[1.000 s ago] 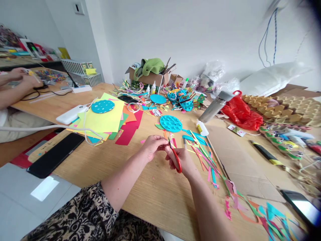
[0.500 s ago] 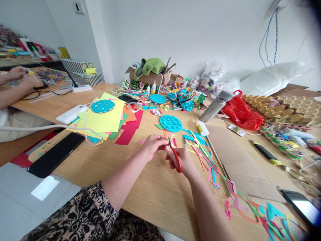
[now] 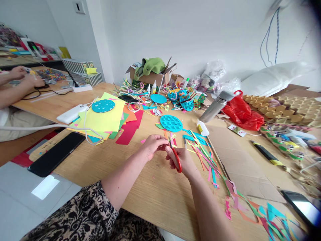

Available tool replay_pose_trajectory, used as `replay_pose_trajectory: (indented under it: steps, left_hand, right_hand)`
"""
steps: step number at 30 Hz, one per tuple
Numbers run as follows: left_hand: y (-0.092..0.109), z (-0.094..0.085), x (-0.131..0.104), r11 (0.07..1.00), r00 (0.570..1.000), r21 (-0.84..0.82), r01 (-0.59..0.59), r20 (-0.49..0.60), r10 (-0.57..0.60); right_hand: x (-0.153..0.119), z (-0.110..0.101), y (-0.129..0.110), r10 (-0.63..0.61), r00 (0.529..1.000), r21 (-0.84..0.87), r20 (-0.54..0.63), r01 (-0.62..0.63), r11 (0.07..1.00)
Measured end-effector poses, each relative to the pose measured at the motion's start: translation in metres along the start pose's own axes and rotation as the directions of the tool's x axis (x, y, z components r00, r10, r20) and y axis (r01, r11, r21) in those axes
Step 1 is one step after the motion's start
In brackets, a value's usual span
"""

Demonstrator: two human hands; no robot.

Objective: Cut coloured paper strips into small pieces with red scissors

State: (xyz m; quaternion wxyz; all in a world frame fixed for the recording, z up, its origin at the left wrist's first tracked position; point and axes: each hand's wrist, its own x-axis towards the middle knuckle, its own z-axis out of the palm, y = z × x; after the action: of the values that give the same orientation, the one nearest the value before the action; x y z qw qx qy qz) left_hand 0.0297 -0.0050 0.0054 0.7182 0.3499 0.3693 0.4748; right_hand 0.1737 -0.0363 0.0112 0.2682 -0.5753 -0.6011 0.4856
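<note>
My right hand (image 3: 182, 160) is closed round a pair of red-handled scissors (image 3: 179, 164), whose blades point up and away from me. Beside the blades, the fingers of my left hand (image 3: 154, 146) are pinched together; what is between them is too small to make out. Just beyond both hands lies a blue oval paper piece (image 3: 171, 123) with a raised pattern, a small green leaf shape at its left edge. Colourful paper strips (image 3: 200, 150) are scattered to the right of my right hand. A small white glue bottle (image 3: 202, 128) lies on its side there.
Coloured paper sheets (image 3: 102, 120) are stacked on the left near a black phone (image 3: 56, 154). A steel flask (image 3: 217, 106), a red plastic bag (image 3: 242, 112) and a cardboard sheet (image 3: 243, 160) are on the right. Another person's hands (image 3: 27, 77) are at the far left.
Both hands and the scissors stay almost in place. The whole view has shifted very slightly; nothing is visibly taken up or let go.
</note>
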Motion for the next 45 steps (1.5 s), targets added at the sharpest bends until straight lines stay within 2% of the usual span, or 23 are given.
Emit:
replay_pose_trajectory:
  steps: [12,45]
  left_hand:
    - [0.0031,0.0013,-0.0019,1.0,1.0,0.013,-0.002,-0.01,0.002]
    - [0.0057,-0.0033,0.0006,0.998,1.0,0.051,-0.025,-0.008,0.025]
  right_hand:
    - [0.0013,-0.0006,0.004,-0.023,1.0,-0.023,0.021,0.023,0.999]
    - [-0.0014,-0.0008,-0.0038,0.033,0.999,-0.048,0.008,-0.033,0.998]
